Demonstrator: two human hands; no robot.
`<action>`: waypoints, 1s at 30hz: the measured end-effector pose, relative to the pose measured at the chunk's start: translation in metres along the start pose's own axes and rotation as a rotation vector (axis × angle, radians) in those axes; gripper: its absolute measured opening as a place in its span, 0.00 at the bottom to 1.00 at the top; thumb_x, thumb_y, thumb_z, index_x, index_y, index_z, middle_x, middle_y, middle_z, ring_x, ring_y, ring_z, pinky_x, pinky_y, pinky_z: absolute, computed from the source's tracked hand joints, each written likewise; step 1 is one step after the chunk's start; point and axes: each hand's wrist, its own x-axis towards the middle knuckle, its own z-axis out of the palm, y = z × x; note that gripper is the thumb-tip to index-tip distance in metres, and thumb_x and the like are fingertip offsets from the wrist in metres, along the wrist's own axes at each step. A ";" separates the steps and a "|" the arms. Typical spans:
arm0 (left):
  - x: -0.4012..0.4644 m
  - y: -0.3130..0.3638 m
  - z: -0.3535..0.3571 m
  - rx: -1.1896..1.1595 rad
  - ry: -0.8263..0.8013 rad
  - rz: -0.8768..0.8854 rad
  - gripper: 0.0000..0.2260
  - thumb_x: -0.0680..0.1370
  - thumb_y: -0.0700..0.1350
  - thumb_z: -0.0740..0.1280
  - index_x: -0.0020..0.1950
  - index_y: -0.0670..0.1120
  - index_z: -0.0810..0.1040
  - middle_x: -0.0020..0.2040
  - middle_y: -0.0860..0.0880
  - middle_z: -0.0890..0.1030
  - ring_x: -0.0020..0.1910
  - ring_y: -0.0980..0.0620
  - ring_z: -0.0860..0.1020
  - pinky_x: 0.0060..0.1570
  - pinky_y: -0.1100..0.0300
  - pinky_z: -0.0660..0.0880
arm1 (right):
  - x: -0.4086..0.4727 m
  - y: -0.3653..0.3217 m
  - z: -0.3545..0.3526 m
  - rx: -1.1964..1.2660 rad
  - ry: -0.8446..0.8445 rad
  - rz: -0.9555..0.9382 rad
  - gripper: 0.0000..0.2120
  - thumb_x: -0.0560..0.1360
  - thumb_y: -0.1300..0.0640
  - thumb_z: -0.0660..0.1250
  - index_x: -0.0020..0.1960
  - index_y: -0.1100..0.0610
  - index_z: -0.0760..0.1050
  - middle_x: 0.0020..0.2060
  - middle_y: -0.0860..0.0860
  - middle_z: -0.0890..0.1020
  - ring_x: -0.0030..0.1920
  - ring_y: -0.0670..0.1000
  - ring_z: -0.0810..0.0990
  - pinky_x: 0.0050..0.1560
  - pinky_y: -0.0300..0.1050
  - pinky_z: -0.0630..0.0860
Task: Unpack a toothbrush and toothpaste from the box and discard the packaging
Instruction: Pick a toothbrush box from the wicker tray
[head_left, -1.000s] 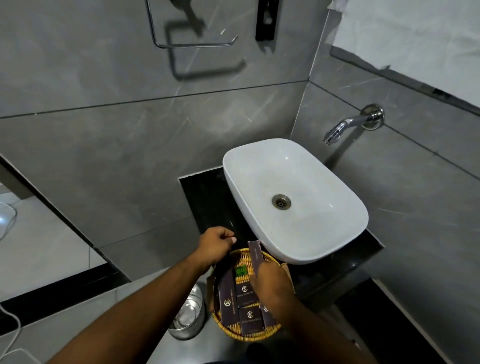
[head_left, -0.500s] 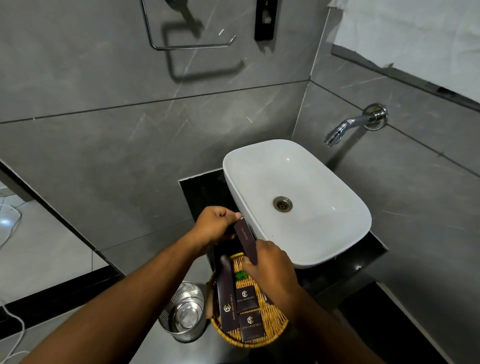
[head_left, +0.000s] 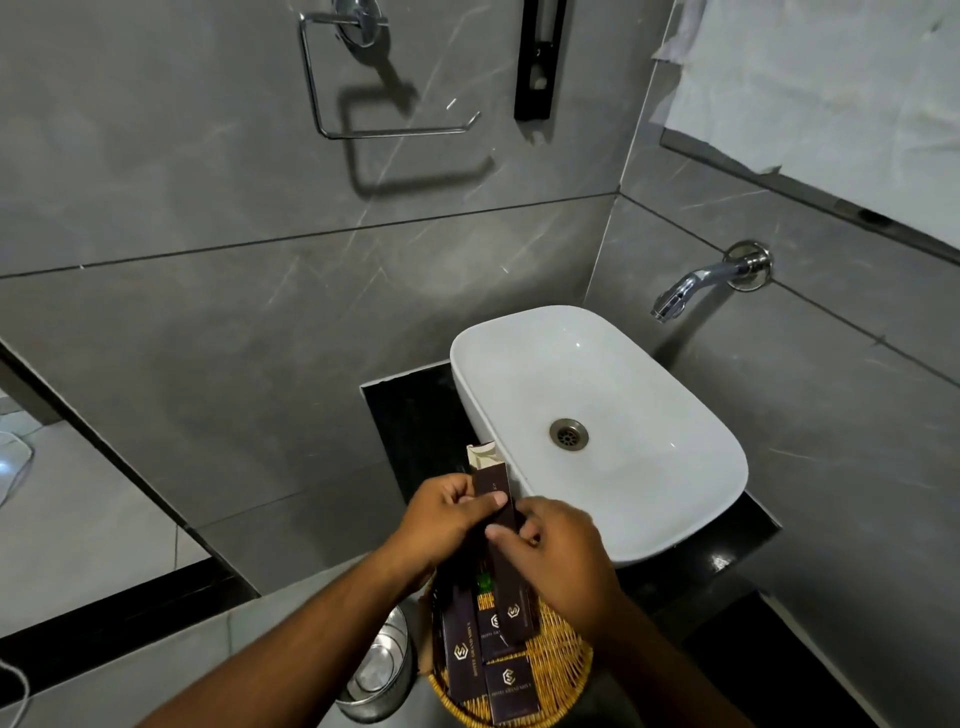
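Note:
A long, dark brown toothbrush box (head_left: 497, 493) is held upright-tilted above the woven basket (head_left: 558, 675), its top flap open and showing a pale inside. My left hand (head_left: 441, 519) grips the box near its upper end, thumb across the front. My right hand (head_left: 561, 545) holds it lower down from the right. The contents of the box are hidden. Several more dark brown boxes with gold logos (head_left: 506, 686) lie in the basket, along with a small green item (head_left: 484, 581).
A white basin (head_left: 649, 415) sits on a black counter (head_left: 410, 415) just right of my hands, with a chrome wall tap (head_left: 696, 283) above it. A shiny metal bin (head_left: 379, 675) stands on the floor left of the basket. Grey tiled walls surround; a towel ring (head_left: 384, 104) hangs above.
Both hands lifted the long box out of the basket and up toward the basin's edge. The box's top flap now stands open. The view tilted slightly upward.

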 end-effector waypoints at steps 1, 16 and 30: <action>-0.001 0.002 -0.002 0.008 -0.008 0.019 0.08 0.74 0.41 0.72 0.34 0.50 0.83 0.30 0.52 0.82 0.32 0.55 0.81 0.32 0.64 0.76 | 0.005 -0.003 -0.008 0.111 0.045 0.042 0.13 0.71 0.41 0.69 0.49 0.49 0.78 0.34 0.43 0.79 0.36 0.42 0.79 0.35 0.32 0.75; -0.011 0.012 -0.010 0.138 -0.129 0.132 0.13 0.72 0.51 0.70 0.52 0.45 0.80 0.50 0.39 0.84 0.49 0.43 0.83 0.53 0.50 0.77 | 0.049 -0.023 -0.048 0.705 -0.167 0.202 0.05 0.75 0.66 0.67 0.50 0.60 0.76 0.34 0.57 0.81 0.26 0.50 0.79 0.21 0.39 0.73; 0.012 0.061 -0.035 0.366 -0.418 0.099 0.10 0.77 0.49 0.68 0.51 0.43 0.79 0.39 0.43 0.81 0.33 0.44 0.77 0.35 0.55 0.75 | 0.041 -0.013 -0.033 0.920 -0.046 0.227 0.12 0.77 0.61 0.64 0.49 0.47 0.83 0.37 0.46 0.86 0.29 0.43 0.76 0.23 0.37 0.69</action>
